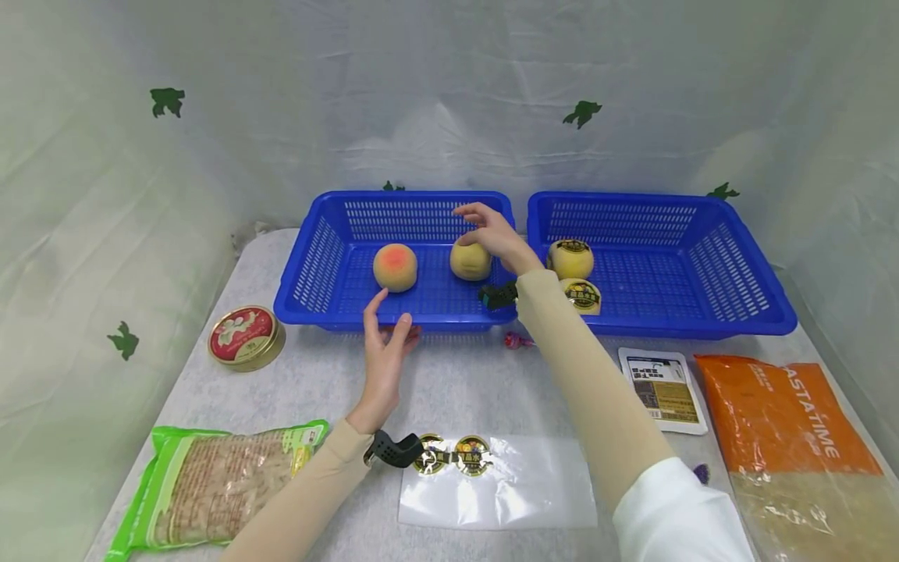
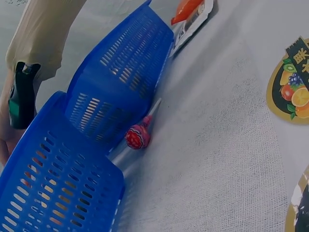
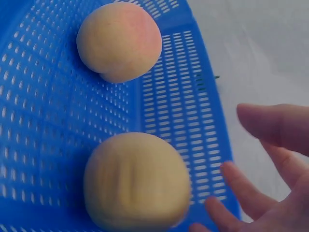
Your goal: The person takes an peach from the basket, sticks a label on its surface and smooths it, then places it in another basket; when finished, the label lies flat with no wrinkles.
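In the left blue basket (image 1: pixel 330 320) sit two peaches: one with a pink blush (image 1: pixel 396 268), and a plain yellowish peach (image 3: pixel 136 181) to its right. My right hand (image 1: pixel 495 238) hovers at the yellowish peach, fingers spread; the right wrist view shows a gap between fingertips and fruit. By that basket's near rim is my left hand (image 1: pixel 382 367), its fingers loosely bent and holding nothing. Two yellowish fruits, a rear one (image 1: pixel 570 259) and a front one (image 1: pixel 583 297), bear black-and-gold stickers in the right blue basket (image 1: pixel 702 324).
A clear sheet (image 1: pixel 520 499) with two round stickers lies in front. Around it are a red round tin (image 1: pixel 246 337), a green-edged bag (image 1: pixel 225 484), a white flat pack (image 1: pixel 663 390) and an orange pasta bag (image 1: pixel 794 453). A lollipop (image 2: pixel 137 137) lies before the baskets.
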